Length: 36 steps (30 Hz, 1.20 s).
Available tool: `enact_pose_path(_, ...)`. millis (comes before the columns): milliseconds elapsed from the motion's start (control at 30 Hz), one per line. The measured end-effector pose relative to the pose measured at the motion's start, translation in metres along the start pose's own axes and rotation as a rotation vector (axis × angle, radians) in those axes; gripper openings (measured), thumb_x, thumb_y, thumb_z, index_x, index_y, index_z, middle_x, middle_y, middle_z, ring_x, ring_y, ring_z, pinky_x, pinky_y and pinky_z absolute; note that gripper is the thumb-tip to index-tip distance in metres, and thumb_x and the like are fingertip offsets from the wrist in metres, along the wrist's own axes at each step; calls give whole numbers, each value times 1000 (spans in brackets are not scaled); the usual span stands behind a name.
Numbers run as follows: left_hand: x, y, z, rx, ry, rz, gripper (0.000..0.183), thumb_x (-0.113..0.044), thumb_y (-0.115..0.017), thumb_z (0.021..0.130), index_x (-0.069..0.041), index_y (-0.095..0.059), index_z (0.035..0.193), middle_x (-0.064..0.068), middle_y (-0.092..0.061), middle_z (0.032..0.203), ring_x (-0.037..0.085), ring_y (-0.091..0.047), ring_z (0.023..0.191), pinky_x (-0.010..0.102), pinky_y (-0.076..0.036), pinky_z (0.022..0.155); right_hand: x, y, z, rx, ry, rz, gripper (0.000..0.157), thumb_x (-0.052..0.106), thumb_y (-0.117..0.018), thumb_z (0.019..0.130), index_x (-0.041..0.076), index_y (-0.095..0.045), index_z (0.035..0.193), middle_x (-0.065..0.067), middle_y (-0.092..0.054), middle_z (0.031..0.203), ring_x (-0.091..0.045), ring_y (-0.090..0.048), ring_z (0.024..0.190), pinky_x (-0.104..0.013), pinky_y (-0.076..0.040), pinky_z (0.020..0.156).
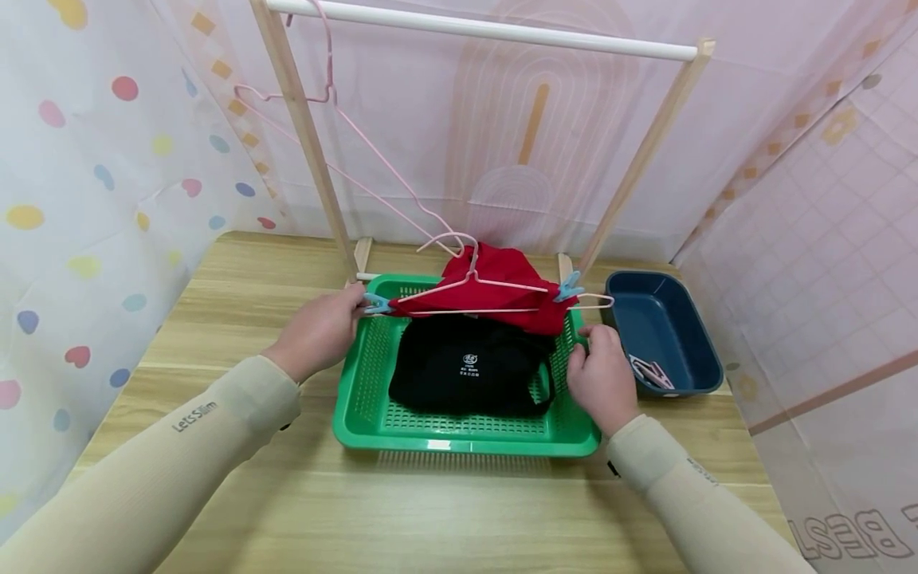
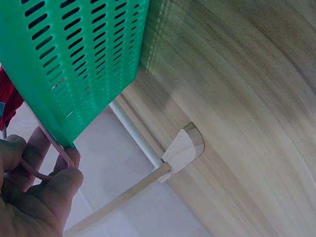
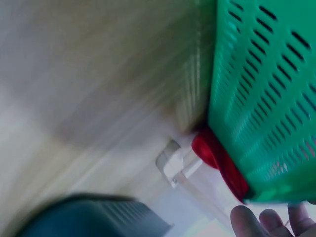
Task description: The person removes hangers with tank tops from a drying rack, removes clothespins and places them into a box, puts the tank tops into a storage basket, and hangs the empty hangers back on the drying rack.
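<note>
My left hand [image 1: 320,328] pinches the left end of a pink clothes hanger [image 2: 62,154] between thumb and fingers. A red garment [image 1: 502,259] is clipped along the hanger by a light blue clothespin [image 1: 377,304] at the left and another blue clothespin [image 1: 569,286] at the right. Below it, a folded black garment [image 1: 445,383] with a small white print lies in the green basket [image 1: 423,445]. My right hand [image 1: 604,376] is at the basket's right rim, its fingers loosely bent and nothing held; its fingertips show beside the rim in the right wrist view.
A wooden rack with a white rod [image 1: 495,32] stands behind the basket, and a second pink hanger [image 1: 380,155] hangs at its left. On the right, a dark blue bin [image 1: 663,319] has several clothespins [image 1: 651,372] in it. Everything stands on a wood-grain table [image 1: 402,510].
</note>
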State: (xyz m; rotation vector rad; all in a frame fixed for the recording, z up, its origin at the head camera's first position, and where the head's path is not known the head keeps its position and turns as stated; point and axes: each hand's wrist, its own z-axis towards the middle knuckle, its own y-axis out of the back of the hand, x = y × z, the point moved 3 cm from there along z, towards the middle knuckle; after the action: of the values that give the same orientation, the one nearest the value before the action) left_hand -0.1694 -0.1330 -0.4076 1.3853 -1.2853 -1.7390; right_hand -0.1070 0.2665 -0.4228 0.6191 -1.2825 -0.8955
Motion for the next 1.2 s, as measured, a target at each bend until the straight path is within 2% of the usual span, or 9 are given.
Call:
enact_pose_path(200,-1,-1,-1,2,3,-13,10,-17,-48,112,-11,-56,110,12,-71,99,28,-65,80,50,-58,76,-5,24,17,-16,-39,-2,33,10,-45,105,-8,-58,130,-29,-58,131,-43,-60,113,-59,-49,97)
enact_pose_path(367,-1,-2,-2,-8,-2,-15,11,-18,-48,112,-13,-57,111,11,-71,99,28,-66,81,52,-58,78,-8,48,35,-61,-71,-16,30,12,-44,106,-7,-58,124,-27,-60,122,-42,-59,106,-59,-49,95)
enact_pose_path(467,-1,-2,-2,6,8,-19,11,-19,-48,112,-13,-58,113,11,-72,102,29,-67,84,53,-59,80,-9,61,43,-57,-110,-15,30,14,-42,107,-5,-57,126,-26,-59,120,-41,-57,105,-58,-49,95)
enact_pose_path(700,0,-2,-3,15,14,-24,10,-20,-50,112,-13,-58,113,10,-72,102,28,-66,84,52,-59,82,-8,74,62,74,-147,-21,40,23,-37,112,-2,-50,141,-26,-57,134,-40,-56,111,-60,-50,101)
enact_pose_path(800,1,-2,-3,14,4,-18,9,-20,-51,112,-14,-58,111,8,-71,99,27,-65,83,50,-58,79,-4,76,72,111,-120,-26,41,25,-39,112,-2,-51,141,-25,-58,132,-40,-57,111,-59,-51,99)
enact_pose_path(933,2,-2,-5,21,0,-18,9,-21,-52,112,-15,-58,110,7,-70,97,27,-64,82,48,-58,79,3,76,87,192,-73,-43,45,29,-44,111,-2,-52,143,-26,-58,138,-42,-57,119,-61,-48,106)
enact_pose_path(1100,3,-3,-7,35,8,-31,11,-22,-52,112,-14,-58,109,7,-69,96,27,-64,82,48,-58,79,12,70,105,375,4,-93,52,35,-50,111,3,-48,152,-24,-52,154,-45,-53,136,-64,-43,113)
enact_pose_path(1200,3,-2,-9,26,8,-33,11,-22,-52,112,-13,-58,111,9,-70,98,28,-65,84,50,-58,80,19,66,117,480,71,-138,53,35,-54,110,6,-48,154,-23,-52,155,-45,-51,140,-65,-42,114)
